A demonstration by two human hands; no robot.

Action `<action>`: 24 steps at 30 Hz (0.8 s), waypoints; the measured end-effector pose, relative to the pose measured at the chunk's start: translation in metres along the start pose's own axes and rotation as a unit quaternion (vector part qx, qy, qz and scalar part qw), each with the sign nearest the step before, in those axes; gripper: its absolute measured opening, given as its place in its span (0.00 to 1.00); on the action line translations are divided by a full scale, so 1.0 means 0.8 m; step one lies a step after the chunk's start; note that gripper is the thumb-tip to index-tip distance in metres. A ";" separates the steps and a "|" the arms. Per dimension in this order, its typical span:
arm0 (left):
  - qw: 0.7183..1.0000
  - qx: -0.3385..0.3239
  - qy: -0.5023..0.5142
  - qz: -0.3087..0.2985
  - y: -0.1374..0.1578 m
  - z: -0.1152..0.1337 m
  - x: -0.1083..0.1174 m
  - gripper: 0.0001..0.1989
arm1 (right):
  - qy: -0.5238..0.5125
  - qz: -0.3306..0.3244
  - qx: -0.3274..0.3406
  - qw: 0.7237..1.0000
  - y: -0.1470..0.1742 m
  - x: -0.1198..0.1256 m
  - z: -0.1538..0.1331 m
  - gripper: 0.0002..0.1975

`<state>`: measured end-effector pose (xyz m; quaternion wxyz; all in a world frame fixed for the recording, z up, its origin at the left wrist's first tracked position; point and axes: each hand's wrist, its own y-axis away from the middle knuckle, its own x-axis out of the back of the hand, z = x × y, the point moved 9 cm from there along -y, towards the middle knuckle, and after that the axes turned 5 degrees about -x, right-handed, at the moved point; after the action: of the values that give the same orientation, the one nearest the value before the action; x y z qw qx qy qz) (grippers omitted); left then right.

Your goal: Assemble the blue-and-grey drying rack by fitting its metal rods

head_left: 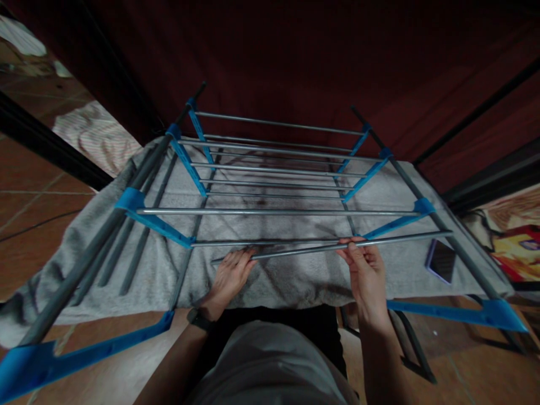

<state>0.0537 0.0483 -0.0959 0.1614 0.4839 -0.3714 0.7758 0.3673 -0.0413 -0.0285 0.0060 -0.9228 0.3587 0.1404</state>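
A loose grey metal rod [301, 250] lies slantwise across the near part of a rack with grey tubes and blue plastic brackets [162, 226]. My left hand [234, 273] closes over the rod close to its left end. Further along, my right hand [363, 261] pinches the same rod between thumb and fingers. The rod's right end reaches over the rack's right side tube [459, 253]. Just beyond my hands, a fixed crossbar [278, 212] spans between two blue brackets, with several more crossbars behind it.
The rack rests on a grey blanket [291, 281]. Several loose grey tubes [137, 256] lie at its left. A phone [441, 260] sits on the blanket to the right. Nearest me, blue brackets [458, 314] jut past the blanket's edge. Dark red fabric [295, 62] hangs behind.
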 end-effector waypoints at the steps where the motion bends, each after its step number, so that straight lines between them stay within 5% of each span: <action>1: 1.000 0.000 0.006 0.003 0.001 -0.001 0.001 0.17 | 0.000 -0.002 0.000 1.000 0.000 0.000 0.000 0.12; 24: 1.000 0.021 -0.007 -0.014 0.008 -0.023 -0.006 0.16 | -0.020 0.006 -0.008 1.000 -0.005 0.005 0.010 0.14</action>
<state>0.0400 0.0580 -0.1074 0.1597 0.4980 -0.3491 0.7776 0.3703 -0.0400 -0.0373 0.0051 -0.9178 0.3628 0.1615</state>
